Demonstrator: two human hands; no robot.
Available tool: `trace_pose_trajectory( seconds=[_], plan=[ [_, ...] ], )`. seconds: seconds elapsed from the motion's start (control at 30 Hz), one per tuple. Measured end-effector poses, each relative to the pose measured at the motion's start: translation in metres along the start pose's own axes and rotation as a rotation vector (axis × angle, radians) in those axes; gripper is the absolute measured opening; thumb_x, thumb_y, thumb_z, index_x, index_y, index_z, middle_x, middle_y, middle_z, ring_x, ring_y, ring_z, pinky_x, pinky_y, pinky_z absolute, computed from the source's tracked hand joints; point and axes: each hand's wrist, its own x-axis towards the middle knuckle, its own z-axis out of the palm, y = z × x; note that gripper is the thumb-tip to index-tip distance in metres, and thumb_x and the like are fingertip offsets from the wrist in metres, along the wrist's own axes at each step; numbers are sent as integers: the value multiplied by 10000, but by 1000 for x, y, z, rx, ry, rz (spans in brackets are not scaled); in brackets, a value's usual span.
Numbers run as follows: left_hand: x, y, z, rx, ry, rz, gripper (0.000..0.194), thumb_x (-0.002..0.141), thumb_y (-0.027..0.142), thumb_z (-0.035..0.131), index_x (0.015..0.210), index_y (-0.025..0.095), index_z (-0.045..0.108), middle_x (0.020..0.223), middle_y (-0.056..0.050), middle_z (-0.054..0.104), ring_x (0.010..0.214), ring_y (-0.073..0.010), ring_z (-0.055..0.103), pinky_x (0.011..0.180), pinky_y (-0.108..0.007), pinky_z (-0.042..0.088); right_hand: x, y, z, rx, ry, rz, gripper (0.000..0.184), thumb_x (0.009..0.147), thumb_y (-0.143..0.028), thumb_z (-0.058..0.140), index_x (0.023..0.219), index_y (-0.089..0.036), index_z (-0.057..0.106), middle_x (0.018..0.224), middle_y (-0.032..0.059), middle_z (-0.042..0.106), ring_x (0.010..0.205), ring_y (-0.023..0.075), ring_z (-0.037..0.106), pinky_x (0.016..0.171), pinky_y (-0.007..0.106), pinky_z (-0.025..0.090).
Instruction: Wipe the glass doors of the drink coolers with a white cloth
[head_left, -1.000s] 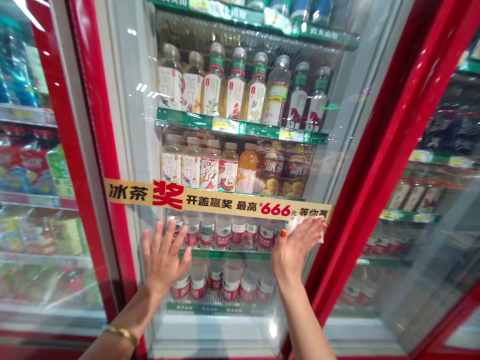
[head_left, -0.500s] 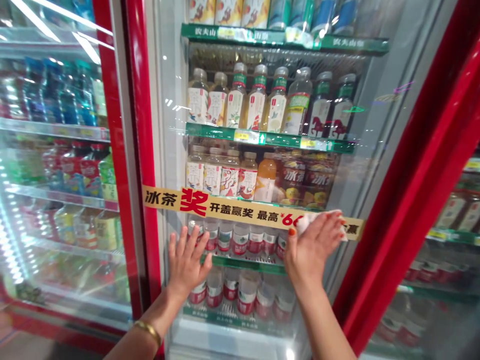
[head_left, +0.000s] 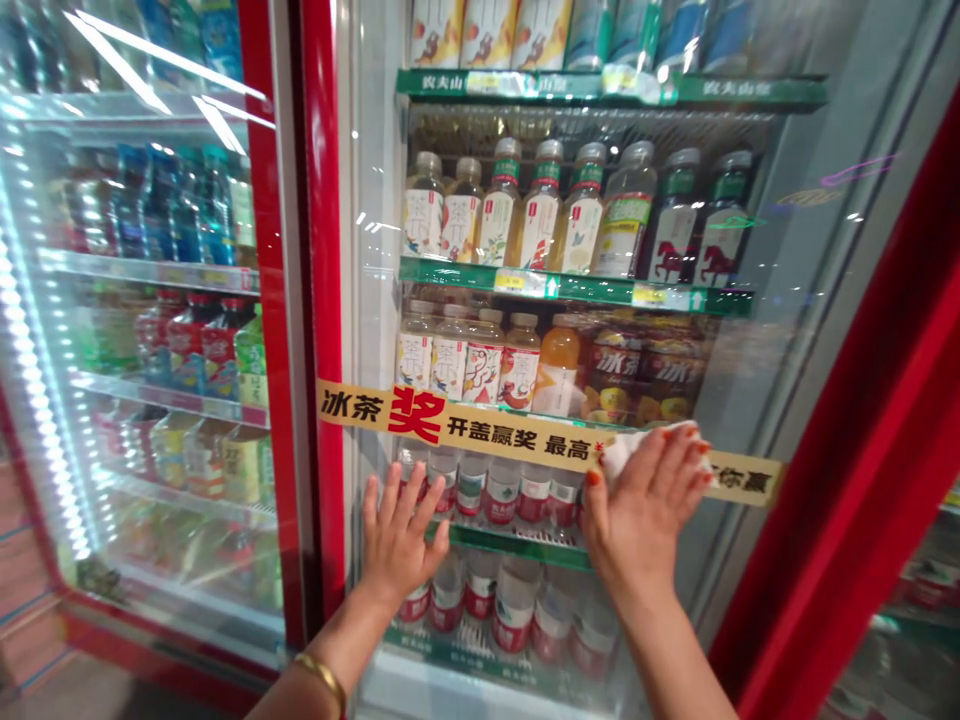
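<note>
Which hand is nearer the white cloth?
Right. The right hand lies over the white cloth, against the yellow banner; the left hand is apart, leftward and lower.

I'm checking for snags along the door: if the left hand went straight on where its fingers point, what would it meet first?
Probably the beige strip on the glass door, just beyond the fingertips of the left hand, though its depth from the glass is unclear.

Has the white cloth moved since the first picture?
Yes: the white cloth has shifted left and slightly up, judged against the yellow strip.
</note>
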Motion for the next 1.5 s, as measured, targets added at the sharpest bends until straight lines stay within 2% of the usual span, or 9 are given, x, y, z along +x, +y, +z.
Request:
trace_pose_trajectory(
  seconds=[0.17, 0.37, 0.47, 0.6, 0.8, 1.03, 1.2, 1.4, 1.5],
  plan=[
    [2, -1, 0, 3, 3, 9, 821, 1009, 354, 605, 1765, 324, 287, 1856, 1, 230, 1771, -256, 139, 1478, -514, 61, -47, -17, 7, 33, -118, -363, 858, 1138, -582, 404, 1832, -282, -2, 1911, 94, 149, 1741, 403, 226, 1386, 686, 239],
    [0, -1, 0, 3, -5, 13, 832, 1005, 348, 610, 1768, 323, 278, 1863, 5, 207, 1773, -259, 129, 1475, -521, 65, 18, 36, -11, -4, 34, 143, 948, 1137, -659, 217, 1792, -59, -111, 1870, 269, -174, 1734, 552, -90, 1283, 898, 151],
    [-1, -2, 0, 8, -10, 12, 834, 1004, 343, 609, 1768, 328, 276, 1860, 7, 214, 1773, -257, 131, 1475, -523, 72, 6, 3, -3, 15, -41, -90, 961, 1133, -649, 362, 1811, -144, -95, 1902, 210, -63, 1753, 506, 24, 1334, 821, 200],
    [-2, -3, 0, 14, -17, 12, 862, 985, 334, 641, 1768, 329, 279, 1851, -9, 237, 1772, -260, 133, 1474, -528, 85, -61, -9, 6, 30, -155, -464, 896, 1130, -586, 477, 1833, -261, 26, 1912, 88, 135, 1770, 370, 131, 1413, 626, 216],
    [-3, -3, 0, -30, -11, -1, 842, 999, 331, 650, 1762, 337, 295, 1856, 4, 239, 1773, -247, 124, 1475, -527, 67, -55, 34, -8, -56, -40, 137, 896, 1161, -505, 344, 1783, -153, -197, 1869, 213, -225, 1754, 484, -111, 1305, 884, 170],
    [-4, -7, 2, -32, -12, 19, 894, 978, 317, 704, 1766, 342, 282, 1865, 0, 220, 1777, -240, 102, 1479, -516, 54, -127, 13, 8, -55, -195, -416, 903, 1118, -513, 474, 1829, -204, 12, 1913, 110, 86, 1783, 296, -81, 1424, 608, 185],
    [-14, -13, 7, -31, -41, 3, 905, 970, 335, 740, 1759, 360, 299, 1859, -11, 261, 1774, -278, 130, 1479, -567, 83, -110, 44, 3, -83, -66, 160, 889, 1158, -449, 350, 1779, -75, -164, 1860, 256, -201, 1751, 442, -172, 1323, 842, 198],
    [-20, -18, 12, -55, -15, -14, 890, 960, 375, 736, 1746, 405, 319, 1852, 7, 296, 1744, -382, 226, 1451, -677, 134, -141, 17, 18, 43, -283, -347, 1030, 1041, -641, 645, 1826, -213, 135, 1868, 161, 268, 1777, 401, 27, 1410, 681, 191],
    [-21, -17, 12, -61, -39, -34, 887, 964, 360, 719, 1749, 418, 307, 1863, 34, 265, 1752, -363, 200, 1470, -626, 98, -154, 37, 14, 6, -194, -24, 953, 1114, -517, 534, 1821, -157, 7, 1885, 229, 89, 1769, 440, -26, 1357, 795, 201]
  ],
)
